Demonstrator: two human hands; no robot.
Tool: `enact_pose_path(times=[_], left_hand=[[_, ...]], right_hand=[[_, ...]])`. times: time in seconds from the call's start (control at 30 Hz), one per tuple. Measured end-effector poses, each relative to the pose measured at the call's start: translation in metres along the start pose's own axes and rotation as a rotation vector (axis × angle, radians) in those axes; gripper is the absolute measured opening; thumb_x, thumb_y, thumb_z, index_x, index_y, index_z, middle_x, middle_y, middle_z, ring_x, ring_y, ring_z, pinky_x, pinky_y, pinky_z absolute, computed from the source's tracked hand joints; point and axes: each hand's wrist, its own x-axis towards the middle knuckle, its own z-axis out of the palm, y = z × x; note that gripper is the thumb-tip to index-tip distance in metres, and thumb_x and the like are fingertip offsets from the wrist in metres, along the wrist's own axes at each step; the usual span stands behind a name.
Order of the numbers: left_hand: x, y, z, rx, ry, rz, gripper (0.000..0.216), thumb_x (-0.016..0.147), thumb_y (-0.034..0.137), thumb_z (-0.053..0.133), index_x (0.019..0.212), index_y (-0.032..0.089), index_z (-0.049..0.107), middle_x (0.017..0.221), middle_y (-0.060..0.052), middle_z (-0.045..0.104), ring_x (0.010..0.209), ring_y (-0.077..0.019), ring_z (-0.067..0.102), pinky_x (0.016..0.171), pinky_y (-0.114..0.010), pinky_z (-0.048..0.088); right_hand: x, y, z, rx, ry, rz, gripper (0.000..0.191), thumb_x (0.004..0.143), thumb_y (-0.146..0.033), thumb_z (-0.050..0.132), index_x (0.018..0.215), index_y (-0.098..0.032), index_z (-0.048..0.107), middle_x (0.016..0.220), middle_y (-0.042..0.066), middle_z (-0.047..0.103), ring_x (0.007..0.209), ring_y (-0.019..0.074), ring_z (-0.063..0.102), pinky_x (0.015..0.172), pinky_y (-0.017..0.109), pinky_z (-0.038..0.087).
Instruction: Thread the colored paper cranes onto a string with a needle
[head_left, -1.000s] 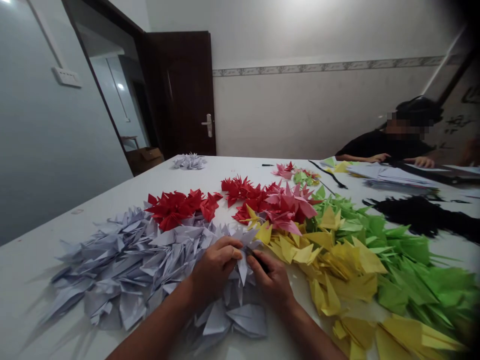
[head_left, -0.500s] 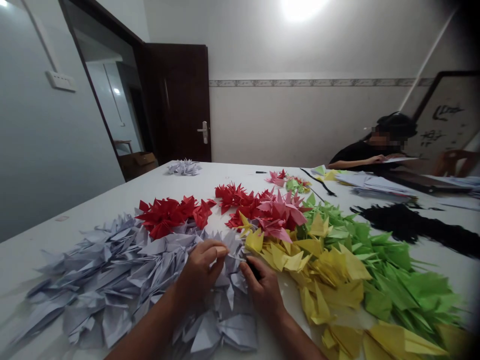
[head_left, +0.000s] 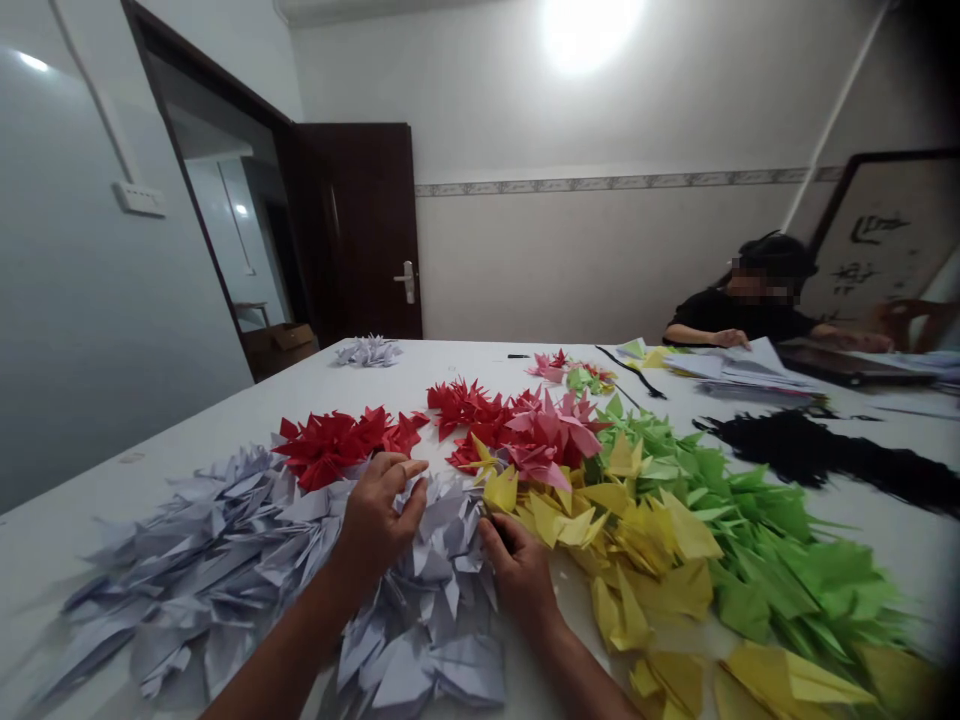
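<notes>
My left hand [head_left: 385,508] hovers above the white folded-paper pieces [head_left: 247,560], fingers bent and fingertips close to the thumb; anything between them is too small to make out. To its right, my right hand [head_left: 521,565] is closed around a slim dark object [head_left: 501,533], mostly hidden by the thumb and fingers. Between my hands lie more white folded pieces [head_left: 442,570], pointed and overlapping. Just beyond the left hand sits a red folded-paper cluster [head_left: 334,450]. Yellow folded pieces [head_left: 637,530] spread to the right of my right hand.
Green folded pieces [head_left: 772,540] and a black stringy bundle [head_left: 840,455] lie to the right. Pink folded pieces [head_left: 551,430] are farther back. Papers [head_left: 735,375] and a dark flat case [head_left: 855,365] are near a seated person [head_left: 750,310]. A small white cluster [head_left: 369,351] is far left.
My left hand has moved left, away from my right hand, and the pale strip between them no longer shows. The view has tilted up slightly. The seated person's arms have shifted.
</notes>
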Motion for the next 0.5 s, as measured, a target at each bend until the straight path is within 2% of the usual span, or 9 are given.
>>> enact_pose_path(times=[0.03,0.1,0.17,0.23,0.37,0.5], left_hand=[[0.011,0.002,0.003,0.014,-0.046,0.017,0.014,0.084,0.018,0.052,0.094,0.016,0.061,0.088,-0.007,0.058,0.081,-0.0173,0.057,0.073,-0.029,0.048],[0.037,0.006,0.018,0.066,-0.220,0.065,0.015,0.084,0.017,0.050,0.092,0.015,0.063,0.083,-0.007,0.060,0.084,-0.0190,0.057,0.078,-0.031,0.046],[0.062,0.005,0.045,0.185,-0.453,0.110,0.019,0.086,0.017,0.047,0.091,0.015,0.066,0.084,-0.008,0.061,0.085,-0.0197,0.056,0.080,-0.033,0.044],[0.080,0.002,0.077,0.189,-0.590,0.173,0.016,0.082,0.016,0.054,0.085,0.018,0.069,0.082,-0.007,0.062,0.081,-0.0186,0.057,0.079,-0.031,0.044],[0.092,-0.008,0.128,0.222,-0.730,0.231,0.011,0.068,0.017,0.068,0.078,0.019,0.072,0.084,-0.008,0.063,0.084,-0.0221,0.056,0.076,-0.031,0.043],[0.091,-0.013,0.149,0.266,-0.788,0.230,0.010,0.064,0.020,0.072,0.075,0.021,0.072,0.083,-0.009,0.063,0.085,-0.0263,0.054,0.071,-0.031,0.043]], right_hand=[[0.000,0.000,0.000,0.007,-0.004,0.002,0.030,0.081,-0.043,0.054,0.074,-0.016,0.065,0.065,0.002,0.060,0.062,0.0163,0.054,0.057,0.024,0.042],[0.001,0.000,0.001,0.017,-0.012,0.000,0.030,0.081,-0.043,0.053,0.076,-0.016,0.065,0.067,0.003,0.061,0.064,0.0166,0.055,0.059,0.024,0.042],[0.001,-0.001,0.001,0.013,-0.001,-0.005,0.030,0.081,-0.042,0.053,0.075,-0.016,0.065,0.067,0.003,0.061,0.064,0.0165,0.055,0.059,0.024,0.042],[0.002,-0.002,0.000,0.010,0.011,-0.009,0.029,0.080,-0.042,0.053,0.073,-0.016,0.064,0.065,0.002,0.060,0.062,0.0159,0.054,0.057,0.024,0.041],[0.002,-0.002,0.001,0.015,0.014,-0.010,0.029,0.081,-0.041,0.053,0.073,-0.016,0.064,0.064,0.002,0.060,0.061,0.0153,0.054,0.056,0.023,0.041],[0.003,-0.001,0.003,-0.036,0.034,-0.026,0.030,0.082,-0.041,0.052,0.068,-0.016,0.062,0.059,0.000,0.057,0.057,0.0141,0.051,0.054,0.023,0.038]])
